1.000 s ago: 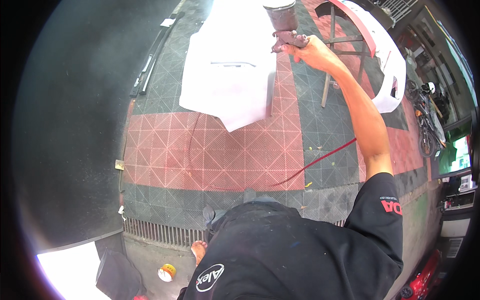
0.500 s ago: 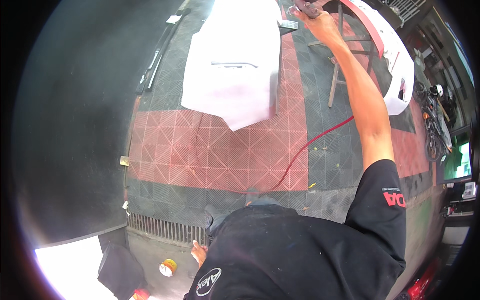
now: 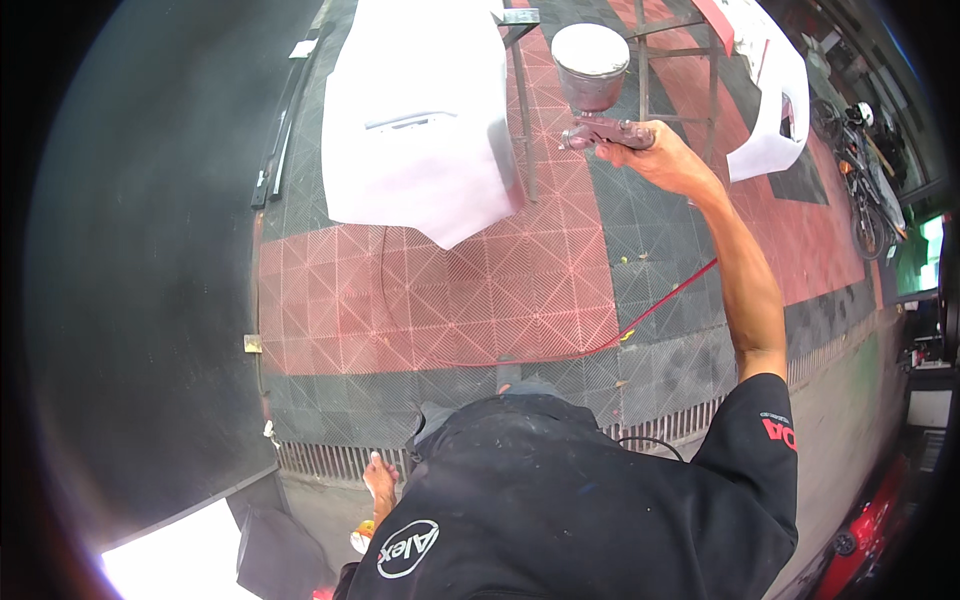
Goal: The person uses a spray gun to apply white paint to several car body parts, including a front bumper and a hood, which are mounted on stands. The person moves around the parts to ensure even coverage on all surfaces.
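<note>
My right hand [image 3: 650, 155] is closed around the handle of a spray gun [image 3: 610, 132], stretched out ahead and to the right. A round cup [image 3: 590, 75] with a pale top sits upright on the gun. To the left of the gun, apart from it, a large white car body panel [image 3: 420, 130] with a slim raised strip rests on a metal stand. My left hand [image 3: 380, 478] hangs low at my left side with its fingers loosely apart and nothing visible in it. Part of that hand is hidden by my shirt.
A white bumper [image 3: 778, 110] stands on a metal frame [image 3: 712, 90] at the far right. A red hose [image 3: 670, 298] curves across the red and grey floor tiles [image 3: 440, 310]. A dark wall [image 3: 150, 260] runs along the left. Near my left hand stands a small can [image 3: 362, 535]. Bicycles [image 3: 865, 190] are at right.
My right hand has come lower and nearer, bringing the spray gun and its cup fully into view. The white panel and bumper now appear farther left and higher. The red hose has shifted.
</note>
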`<state>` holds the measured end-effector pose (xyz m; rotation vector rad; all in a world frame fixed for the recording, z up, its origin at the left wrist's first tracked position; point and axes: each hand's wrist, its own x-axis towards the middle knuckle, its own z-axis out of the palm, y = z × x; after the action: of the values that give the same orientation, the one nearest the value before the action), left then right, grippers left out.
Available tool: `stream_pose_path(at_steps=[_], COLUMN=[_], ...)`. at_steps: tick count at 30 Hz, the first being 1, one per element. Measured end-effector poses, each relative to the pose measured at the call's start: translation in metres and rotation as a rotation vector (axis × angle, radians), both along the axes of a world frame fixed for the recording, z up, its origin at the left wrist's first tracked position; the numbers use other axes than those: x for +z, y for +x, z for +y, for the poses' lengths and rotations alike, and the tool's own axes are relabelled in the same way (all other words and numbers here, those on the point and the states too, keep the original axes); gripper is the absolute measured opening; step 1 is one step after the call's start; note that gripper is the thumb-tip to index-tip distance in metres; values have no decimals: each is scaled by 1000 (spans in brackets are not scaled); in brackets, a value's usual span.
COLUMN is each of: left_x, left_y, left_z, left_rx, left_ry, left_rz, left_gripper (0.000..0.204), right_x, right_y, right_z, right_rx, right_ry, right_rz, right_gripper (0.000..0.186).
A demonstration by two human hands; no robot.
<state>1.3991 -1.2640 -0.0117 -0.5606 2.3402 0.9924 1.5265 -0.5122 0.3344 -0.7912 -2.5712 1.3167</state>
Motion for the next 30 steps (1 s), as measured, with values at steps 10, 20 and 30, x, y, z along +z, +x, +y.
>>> stream_pose_path(at_steps=[10,20,30], left_x=[20,4,46], left_y=[32,83,8], left_z=[19,-15,133], left_rx=[-86,-135,-349], left_ry=[-17,-142,136], left_rz=[33,0,83], left_gripper=[55,57,45], right_x=[-35,-42,-98], right_y=[-42,-19,30], right_z=[75,19,-138], right_rx=[-247,-154,-453], right_ry=[137,107,-218], right_rz=[104,159,27], right_gripper=[40,37,43])
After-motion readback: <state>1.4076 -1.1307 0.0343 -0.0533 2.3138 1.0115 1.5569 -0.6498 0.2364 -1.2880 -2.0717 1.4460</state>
